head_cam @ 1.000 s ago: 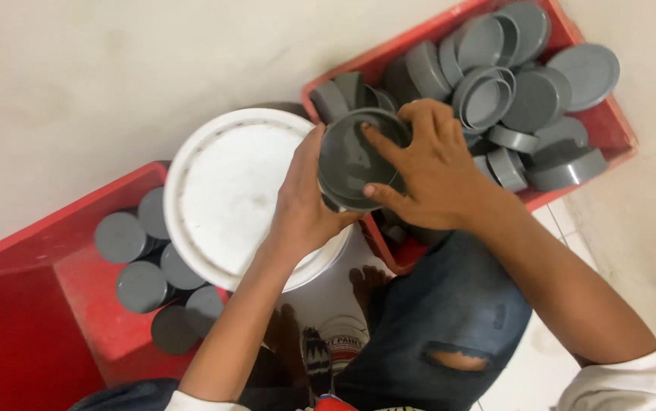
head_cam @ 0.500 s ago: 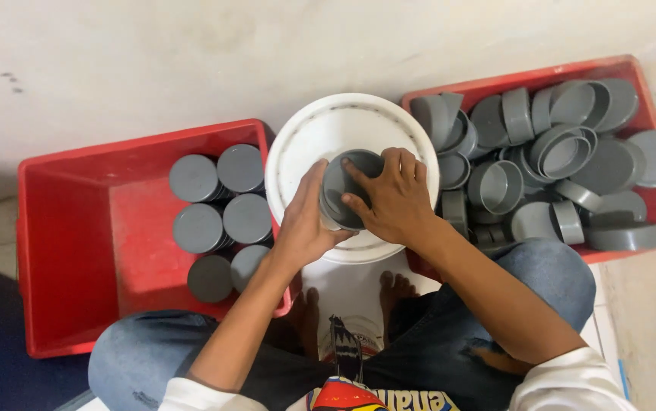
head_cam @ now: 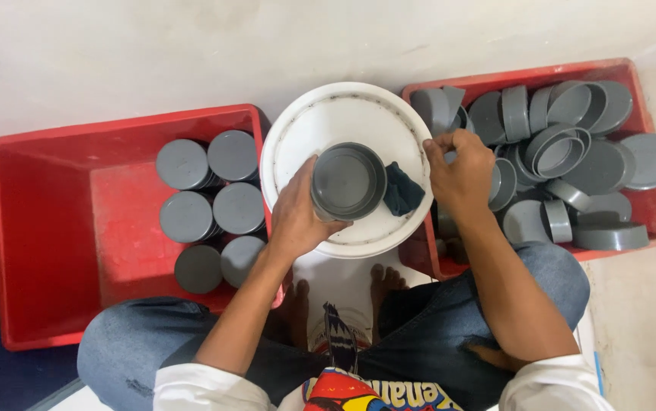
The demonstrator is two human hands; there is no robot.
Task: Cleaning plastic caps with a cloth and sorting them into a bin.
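Left crate (head_cam: pixel 46 228): six capped stacks (head_cam: pixel 210 209), upright, packed close. Left hand (head_cam: pixel 297 217) grasps a grey cap (head_cam: pixel 348 183), open side up, on the white lid (head_cam: pixel 328 122). Dark cloth (head_cam: pixel 402 190) just beside the cap. Right hand (head_cam: pixel 461 171) loosely curled, holding nothing, at the right crate (head_cam: pixel 648 205) rim over loose caps (head_cam: pixel 571 152). Risk: one-handed grip near the lid edge, cap may slide off.
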